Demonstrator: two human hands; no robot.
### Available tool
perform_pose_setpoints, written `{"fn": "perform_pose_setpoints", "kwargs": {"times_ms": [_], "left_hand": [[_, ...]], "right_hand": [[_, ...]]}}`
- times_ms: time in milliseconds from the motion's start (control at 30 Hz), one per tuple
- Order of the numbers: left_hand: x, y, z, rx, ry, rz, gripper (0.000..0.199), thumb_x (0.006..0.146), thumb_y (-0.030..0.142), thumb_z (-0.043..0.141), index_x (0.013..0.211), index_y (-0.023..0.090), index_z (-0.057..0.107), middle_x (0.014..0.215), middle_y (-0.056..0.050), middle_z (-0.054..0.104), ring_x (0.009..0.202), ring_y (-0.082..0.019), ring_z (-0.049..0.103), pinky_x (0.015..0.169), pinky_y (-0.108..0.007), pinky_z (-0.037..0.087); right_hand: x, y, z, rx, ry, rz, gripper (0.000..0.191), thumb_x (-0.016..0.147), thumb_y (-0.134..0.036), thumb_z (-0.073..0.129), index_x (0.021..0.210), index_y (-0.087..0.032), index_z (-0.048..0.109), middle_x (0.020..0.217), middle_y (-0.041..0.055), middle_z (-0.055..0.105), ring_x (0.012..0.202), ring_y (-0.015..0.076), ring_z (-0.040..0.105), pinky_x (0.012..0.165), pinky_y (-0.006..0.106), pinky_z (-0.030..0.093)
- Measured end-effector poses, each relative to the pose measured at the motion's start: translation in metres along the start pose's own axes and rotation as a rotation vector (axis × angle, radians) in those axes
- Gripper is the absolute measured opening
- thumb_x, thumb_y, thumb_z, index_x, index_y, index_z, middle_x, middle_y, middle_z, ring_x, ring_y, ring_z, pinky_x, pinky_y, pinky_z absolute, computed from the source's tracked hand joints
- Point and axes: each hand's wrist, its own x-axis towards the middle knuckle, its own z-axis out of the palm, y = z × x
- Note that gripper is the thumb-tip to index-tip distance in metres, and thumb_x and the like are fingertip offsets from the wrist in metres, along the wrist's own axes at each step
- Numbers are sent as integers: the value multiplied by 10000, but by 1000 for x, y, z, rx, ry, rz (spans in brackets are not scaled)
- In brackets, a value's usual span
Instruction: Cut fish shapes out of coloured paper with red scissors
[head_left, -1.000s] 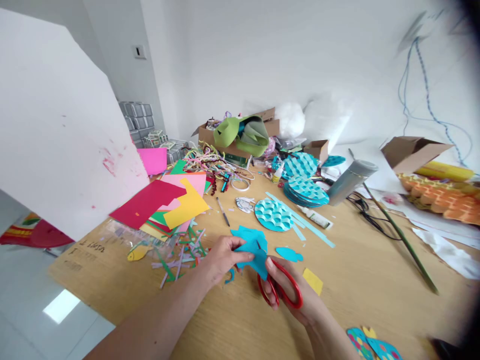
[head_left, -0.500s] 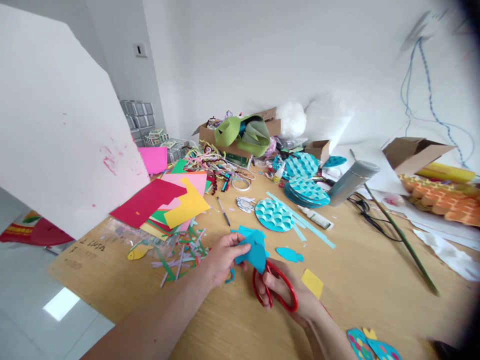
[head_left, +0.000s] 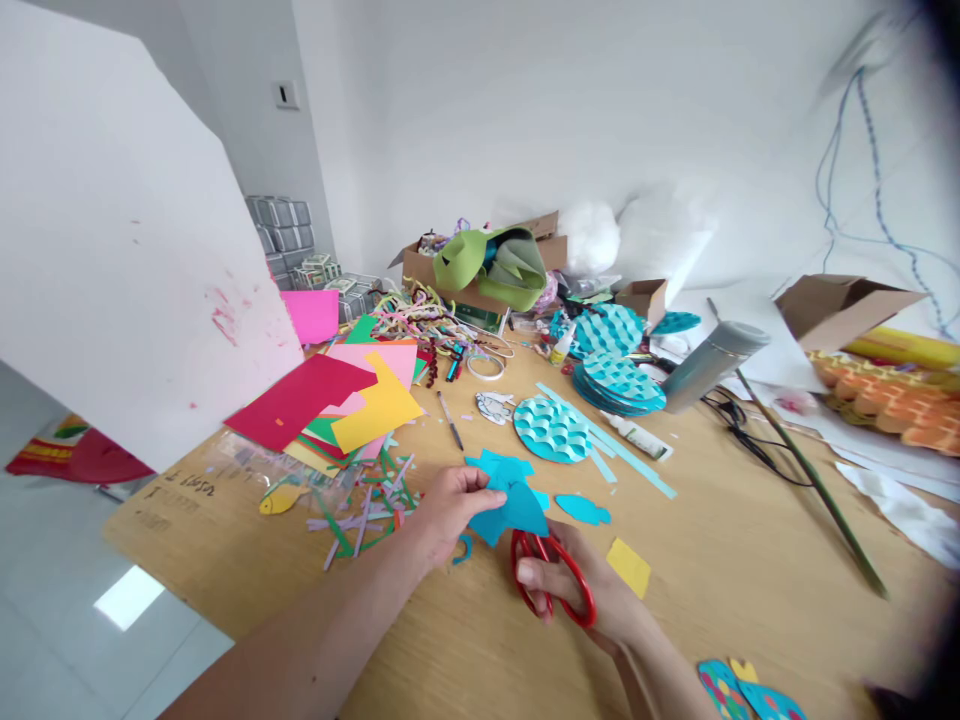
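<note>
Between the thumb and fingers of my left hand is a piece of blue paper, partly cut to a curved, pointed outline. My right hand grips red-handled scissors by their loops. Their blades lie hidden behind the paper, so I cannot tell how far apart they are. Just right of the paper, a blue fish-shaped cutout lies on the table. Below my left hand is a small curled blue scrap. A yellow paper piece rests beside my right wrist.
Coloured sheets and paper strips spread over the left of the table. Blue scaled discs, a glue bottle and a grey thermos stand or lie beyond my hands. A green stick lies at right.
The blue paper has turned in my left hand, its pointed tip now aimed more to the right. The scissors' handles have drawn closer together. The view has shifted slightly.
</note>
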Motion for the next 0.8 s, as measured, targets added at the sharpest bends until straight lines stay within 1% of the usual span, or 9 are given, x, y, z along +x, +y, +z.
{"fn": "perform_pose_setpoints", "kwargs": {"times_ms": [100,233,300,400,533,667,800], "left_hand": [[0,0,0,12,18,15,268,551,330,746,632,138,578,584,17,572,527,-76,474,531,-218,342],[0,2,0,48,17,9,299,531,360,753,649,138,592,589,17,570,542,-88,478,546,-226,334],[0,3,-1,80,-3,21,312,532,377,750,662,135,600,590,15,564,555,-98,486,557,-233,338],[-1,4,-1,135,-21,56,312,540,383,744,659,134,600,598,14,559,568,-102,482,569,-237,342],[-2,5,-1,151,4,84,311,531,383,750,637,148,576,595,22,543,610,-118,502,592,-240,357],[-1,4,0,142,-6,69,314,527,394,749,622,155,568,587,21,537,625,-134,519,601,-248,366],[-2,5,0,128,-24,61,314,528,403,744,604,155,567,575,19,538,614,-134,519,591,-247,365]], "right_hand": [[-1,1,1,24,33,-22,391,665,-474,738,690,-162,503,518,-36,519,412,91,471,382,200,367],[-2,-1,4,3,27,-56,423,783,-543,594,652,-154,493,489,-39,480,391,75,448,370,183,338],[-4,-3,5,-22,32,-60,440,808,-549,557,635,-150,491,479,-37,474,385,69,442,375,180,326],[-5,-4,4,-27,43,-49,424,746,-541,637,645,-157,487,494,-41,481,379,71,443,365,182,323],[-5,-2,-1,-26,30,9,440,626,-525,742,665,-170,484,486,-50,487,374,77,437,346,186,338],[-4,0,-3,-55,29,29,423,623,-494,755,689,-169,492,434,-47,509,347,71,416,350,183,295],[-3,1,-2,-24,41,39,412,624,-485,755,701,-172,498,416,-60,497,332,65,397,339,178,276]]}}
